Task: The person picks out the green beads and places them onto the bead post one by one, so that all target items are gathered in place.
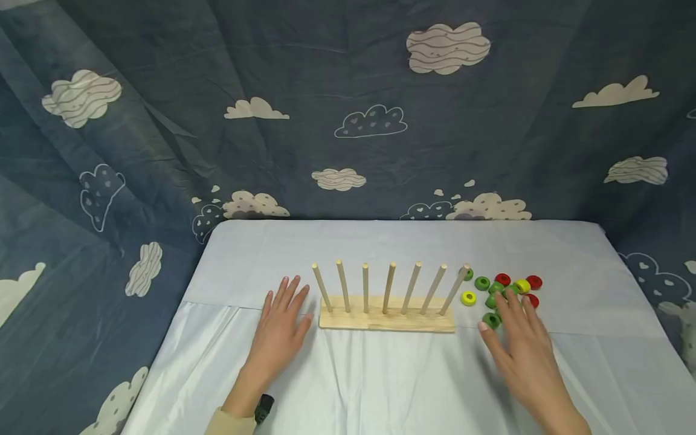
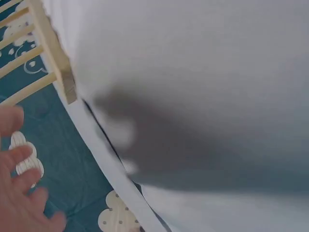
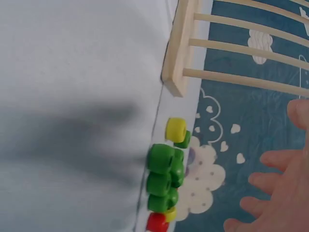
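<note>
A wooden peg rack [image 1: 387,322] with several upright dowels stands at the middle of the white-covered table. My left hand [image 1: 278,338] is beside the rack's left end, fingers spread, holding nothing. At the right, my right hand [image 1: 523,356] hovers with straight fingers over the near side of a cluster of beads. The cluster holds green beads [image 1: 482,283], red beads [image 1: 534,282] and yellow beads [image 1: 468,298]; its near part is hidden under the fingers. In the right wrist view a yellow bead [image 3: 176,129] lies closest to the rack's end.
White cloth [image 1: 380,380] covers the table, with folds at the front. A dark blue curtain [image 1: 348,72] with cloud prints hangs behind and at the sides. A small black object [image 1: 264,408] sits at the left wrist, by a beige sleeve [image 1: 231,423].
</note>
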Motion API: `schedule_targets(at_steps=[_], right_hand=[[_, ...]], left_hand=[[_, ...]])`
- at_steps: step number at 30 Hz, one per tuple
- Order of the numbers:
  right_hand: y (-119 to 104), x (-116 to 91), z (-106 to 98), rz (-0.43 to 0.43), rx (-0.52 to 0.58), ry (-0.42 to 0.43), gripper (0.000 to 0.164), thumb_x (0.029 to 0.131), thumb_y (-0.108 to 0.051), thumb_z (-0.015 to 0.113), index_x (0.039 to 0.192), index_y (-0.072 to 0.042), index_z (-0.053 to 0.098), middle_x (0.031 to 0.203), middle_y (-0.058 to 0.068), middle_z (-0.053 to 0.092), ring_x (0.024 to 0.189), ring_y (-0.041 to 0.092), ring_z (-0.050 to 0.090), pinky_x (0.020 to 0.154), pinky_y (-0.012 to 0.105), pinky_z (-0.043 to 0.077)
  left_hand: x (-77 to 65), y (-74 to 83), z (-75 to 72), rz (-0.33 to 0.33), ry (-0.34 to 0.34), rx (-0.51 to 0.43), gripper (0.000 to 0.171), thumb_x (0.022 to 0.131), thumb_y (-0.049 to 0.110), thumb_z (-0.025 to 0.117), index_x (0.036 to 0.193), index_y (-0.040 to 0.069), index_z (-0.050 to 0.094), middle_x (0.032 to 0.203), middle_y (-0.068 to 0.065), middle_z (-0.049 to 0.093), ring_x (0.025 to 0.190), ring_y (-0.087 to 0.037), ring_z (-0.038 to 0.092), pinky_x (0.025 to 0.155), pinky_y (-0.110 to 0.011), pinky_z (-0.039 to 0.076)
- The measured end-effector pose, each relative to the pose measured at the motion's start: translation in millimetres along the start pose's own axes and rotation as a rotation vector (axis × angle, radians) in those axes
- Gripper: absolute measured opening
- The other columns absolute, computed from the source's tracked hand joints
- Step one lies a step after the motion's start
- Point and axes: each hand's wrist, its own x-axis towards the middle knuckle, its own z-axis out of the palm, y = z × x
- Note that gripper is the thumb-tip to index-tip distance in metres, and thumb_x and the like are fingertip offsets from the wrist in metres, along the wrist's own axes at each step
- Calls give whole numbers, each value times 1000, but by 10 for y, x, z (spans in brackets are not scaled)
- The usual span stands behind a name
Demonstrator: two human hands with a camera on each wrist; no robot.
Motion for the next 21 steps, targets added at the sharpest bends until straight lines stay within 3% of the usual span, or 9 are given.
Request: schedule_targets(at_steps=[9, 15, 21], right_hand=[[108, -70, 43, 107, 90, -10, 66, 104, -37, 48, 155, -1, 24, 161, 23, 11, 146, 45, 2, 109, 73, 5], [165, -123, 65, 137, 144, -2, 65, 104, -34, 48, 154, 2, 25, 160, 25, 12, 145, 48, 6, 108, 73, 8], [212, -165, 83, 141, 174, 21, 64, 104, -32, 48, 153, 4, 26, 159, 27, 16, 144, 49, 7, 109, 72, 7]], left_hand=[[106, 56, 82, -111, -188, -335, 60, 94, 29, 69, 147, 13, 46, 154, -4, 37, 142, -25, 32, 111, -47, 35], [136, 65, 160, -146, -254, -413, 59, 92, 25, 71, 144, 9, 48, 150, -7, 42, 140, -26, 36, 112, -45, 34], [148, 49, 242, -153, -268, -453, 56, 93, 22, 69, 143, 6, 49, 148, -10, 45, 138, -29, 40, 111, -46, 34]])
